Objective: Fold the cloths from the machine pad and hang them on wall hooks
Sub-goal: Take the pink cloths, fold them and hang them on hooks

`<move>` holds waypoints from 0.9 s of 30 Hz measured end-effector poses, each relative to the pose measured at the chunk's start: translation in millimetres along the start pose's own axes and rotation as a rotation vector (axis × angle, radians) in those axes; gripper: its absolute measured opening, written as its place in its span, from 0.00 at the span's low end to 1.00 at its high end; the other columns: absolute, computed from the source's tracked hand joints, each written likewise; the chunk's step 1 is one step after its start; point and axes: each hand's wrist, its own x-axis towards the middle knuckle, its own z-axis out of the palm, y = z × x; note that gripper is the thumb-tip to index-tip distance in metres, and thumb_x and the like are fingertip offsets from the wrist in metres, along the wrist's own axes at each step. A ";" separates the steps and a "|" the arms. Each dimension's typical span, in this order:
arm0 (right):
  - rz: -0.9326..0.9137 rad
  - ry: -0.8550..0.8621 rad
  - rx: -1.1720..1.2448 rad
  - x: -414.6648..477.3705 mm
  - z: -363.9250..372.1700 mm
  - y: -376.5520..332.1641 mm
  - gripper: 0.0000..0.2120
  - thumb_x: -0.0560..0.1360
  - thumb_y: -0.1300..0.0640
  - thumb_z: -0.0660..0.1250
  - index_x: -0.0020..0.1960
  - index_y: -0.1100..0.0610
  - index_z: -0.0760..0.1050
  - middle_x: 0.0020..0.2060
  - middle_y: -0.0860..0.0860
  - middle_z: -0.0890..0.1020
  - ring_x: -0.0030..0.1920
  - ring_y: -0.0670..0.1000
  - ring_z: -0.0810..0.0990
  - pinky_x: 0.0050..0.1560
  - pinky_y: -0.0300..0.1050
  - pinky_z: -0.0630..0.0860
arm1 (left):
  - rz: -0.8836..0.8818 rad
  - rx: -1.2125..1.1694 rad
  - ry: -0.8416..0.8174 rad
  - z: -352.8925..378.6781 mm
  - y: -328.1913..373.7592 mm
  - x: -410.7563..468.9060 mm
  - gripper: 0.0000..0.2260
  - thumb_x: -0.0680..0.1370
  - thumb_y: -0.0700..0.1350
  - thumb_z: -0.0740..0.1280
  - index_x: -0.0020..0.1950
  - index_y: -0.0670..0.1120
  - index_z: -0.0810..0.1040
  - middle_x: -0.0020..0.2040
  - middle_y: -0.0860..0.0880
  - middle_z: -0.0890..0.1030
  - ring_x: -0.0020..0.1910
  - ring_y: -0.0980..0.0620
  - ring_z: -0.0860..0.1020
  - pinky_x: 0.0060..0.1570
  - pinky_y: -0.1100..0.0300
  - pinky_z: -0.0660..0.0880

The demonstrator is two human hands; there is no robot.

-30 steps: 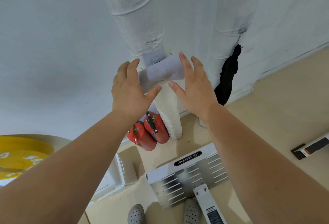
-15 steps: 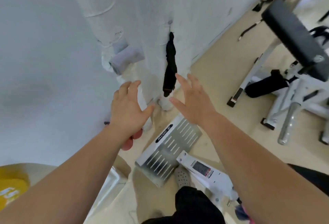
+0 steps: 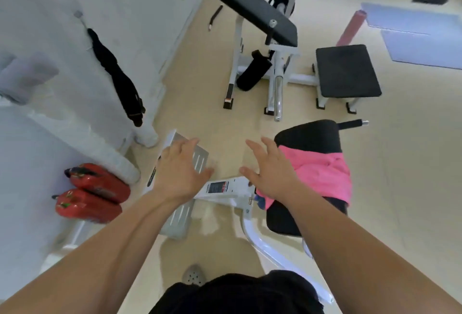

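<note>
A pink cloth (image 3: 322, 176) lies crumpled on the black machine pad (image 3: 310, 136) at centre right. My right hand (image 3: 270, 171) hovers open just left of it, fingers spread, holding nothing. My left hand (image 3: 182, 171) is open too, above the ribbed metal footplate (image 3: 200, 158). A folded grey cloth (image 3: 25, 76) hangs on the white wall at far left, blurred. A black cloth (image 3: 117, 76) hangs from a wall hook (image 3: 78, 14) further right.
Two red fire extinguishers (image 3: 92, 193) lie by the wall at lower left. A white-framed bench with a black pad (image 3: 252, 6) and a black seat (image 3: 347, 71) stand behind. A pink roller (image 3: 350, 29) and grey mats (image 3: 412, 31) lie at far right.
My hands let go of the grey cloth, left hanging on the wall, and dropped. The view swung right and down toward the machine pad with the pink cloth.
</note>
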 end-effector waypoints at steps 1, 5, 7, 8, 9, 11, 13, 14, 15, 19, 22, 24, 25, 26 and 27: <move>0.028 -0.002 0.009 -11.5 -0.7 20.1 0.35 0.79 0.36 0.59 0.80 0.42 0.49 0.81 0.56 0.50 0.79 0.61 0.55 0.75 0.61 0.62 | 0.026 0.021 -0.027 11.1 16.0 -0.9 0.36 0.74 0.60 0.72 0.77 0.50 0.64 0.74 0.46 0.68 0.72 0.41 0.67 0.71 0.48 0.63; 0.134 -0.037 0.026 -51.5 -7.7 106.5 0.33 0.79 0.39 0.61 0.79 0.44 0.54 0.79 0.57 0.55 0.77 0.62 0.60 0.71 0.60 0.66 | 0.074 0.072 -0.147 62.3 84.5 -4.7 0.36 0.74 0.61 0.71 0.78 0.52 0.62 0.77 0.47 0.65 0.74 0.43 0.63 0.72 0.47 0.65; 0.150 -0.058 0.023 -66.7 -13.5 149.2 0.32 0.78 0.36 0.61 0.78 0.43 0.56 0.78 0.57 0.56 0.75 0.62 0.62 0.67 0.60 0.68 | 0.082 0.099 -0.207 87.4 120.0 -7.3 0.35 0.74 0.62 0.70 0.78 0.53 0.61 0.77 0.48 0.64 0.74 0.43 0.63 0.71 0.46 0.66; 0.156 -0.074 0.016 -72.7 -15.7 169.4 0.33 0.78 0.35 0.61 0.78 0.43 0.55 0.79 0.57 0.55 0.75 0.62 0.61 0.68 0.60 0.68 | 0.084 0.116 -0.235 100.4 136.1 -8.2 0.35 0.75 0.62 0.69 0.78 0.54 0.61 0.77 0.48 0.63 0.73 0.43 0.63 0.71 0.46 0.66; 0.162 -0.091 0.003 -77.8 -18.1 188.8 0.33 0.78 0.35 0.60 0.79 0.43 0.54 0.79 0.56 0.54 0.75 0.62 0.60 0.69 0.60 0.68 | 0.083 0.132 -0.265 111.3 152.4 -9.9 0.35 0.75 0.62 0.68 0.78 0.54 0.61 0.77 0.48 0.63 0.73 0.42 0.64 0.71 0.45 0.66; 0.175 -0.102 -0.016 -82.3 -19.6 223.3 0.34 0.78 0.36 0.60 0.79 0.44 0.53 0.79 0.56 0.53 0.75 0.63 0.61 0.68 0.60 0.68 | 0.087 0.159 -0.313 130.4 179.7 -10.2 0.35 0.75 0.62 0.68 0.79 0.54 0.60 0.77 0.48 0.63 0.73 0.42 0.64 0.72 0.46 0.66; 0.202 -0.114 -0.003 -81.5 -16.7 250.8 0.35 0.78 0.35 0.60 0.79 0.45 0.53 0.79 0.56 0.54 0.75 0.63 0.61 0.67 0.61 0.69 | 0.095 0.177 -0.366 145.1 200.5 -7.5 0.35 0.75 0.60 0.68 0.79 0.53 0.61 0.76 0.48 0.64 0.72 0.42 0.65 0.71 0.47 0.66; 0.218 -0.132 0.018 -80.1 -14.1 261.9 0.35 0.78 0.35 0.60 0.79 0.45 0.53 0.79 0.56 0.54 0.76 0.64 0.60 0.68 0.62 0.69 | 0.103 0.188 -0.392 151.2 208.7 -4.9 0.34 0.75 0.59 0.68 0.78 0.53 0.61 0.76 0.48 0.66 0.71 0.42 0.66 0.70 0.47 0.67; 0.233 -0.153 0.046 -78.1 -10.3 272.8 0.35 0.78 0.36 0.60 0.79 0.45 0.53 0.79 0.55 0.55 0.76 0.63 0.60 0.68 0.62 0.69 | 0.111 0.203 -0.418 157.7 216.1 -0.2 0.34 0.75 0.59 0.68 0.78 0.53 0.62 0.74 0.48 0.67 0.70 0.42 0.67 0.69 0.47 0.68; 0.270 -0.228 0.104 -66.4 4.6 294.2 0.34 0.78 0.37 0.59 0.80 0.46 0.54 0.80 0.54 0.55 0.78 0.62 0.57 0.71 0.62 0.66 | 0.191 0.281 -0.518 180.3 227.4 22.1 0.34 0.75 0.61 0.66 0.79 0.57 0.60 0.74 0.49 0.69 0.69 0.43 0.69 0.69 0.46 0.69; 0.283 -0.241 0.133 -45.8 10.6 300.8 0.31 0.80 0.43 0.58 0.80 0.46 0.53 0.81 0.52 0.54 0.78 0.61 0.58 0.72 0.62 0.65 | 0.298 0.433 -0.644 199.4 230.1 43.4 0.35 0.77 0.62 0.64 0.81 0.56 0.55 0.78 0.48 0.64 0.72 0.42 0.67 0.70 0.44 0.68; 0.265 -0.223 0.120 -29.5 12.0 303.2 0.30 0.81 0.49 0.58 0.81 0.47 0.52 0.81 0.50 0.54 0.77 0.61 0.59 0.70 0.61 0.66 | 0.350 0.474 -0.707 210.6 231.2 57.7 0.36 0.77 0.63 0.64 0.81 0.56 0.55 0.79 0.49 0.61 0.73 0.42 0.66 0.70 0.44 0.68; 0.265 -0.220 0.119 -21.4 12.0 304.3 0.30 0.81 0.51 0.57 0.81 0.47 0.52 0.81 0.49 0.53 0.78 0.60 0.58 0.70 0.61 0.67 | 0.360 0.468 -0.725 214.5 233.1 65.2 0.36 0.76 0.62 0.65 0.81 0.56 0.55 0.80 0.49 0.61 0.74 0.42 0.65 0.70 0.43 0.68; 0.274 -0.218 0.120 -13.7 12.9 305.1 0.30 0.82 0.51 0.56 0.81 0.47 0.52 0.81 0.48 0.53 0.78 0.59 0.57 0.70 0.62 0.67 | 0.366 0.452 -0.743 219.0 235.2 74.3 0.36 0.77 0.62 0.65 0.81 0.55 0.55 0.80 0.48 0.61 0.75 0.42 0.64 0.71 0.43 0.67; 0.287 -0.217 0.123 -6.9 15.8 306.1 0.28 0.83 0.50 0.54 0.81 0.47 0.52 0.82 0.47 0.52 0.78 0.59 0.57 0.70 0.62 0.67 | 0.366 0.419 -0.761 221.8 238.4 82.8 0.36 0.77 0.60 0.66 0.81 0.54 0.54 0.80 0.48 0.61 0.77 0.42 0.62 0.72 0.44 0.66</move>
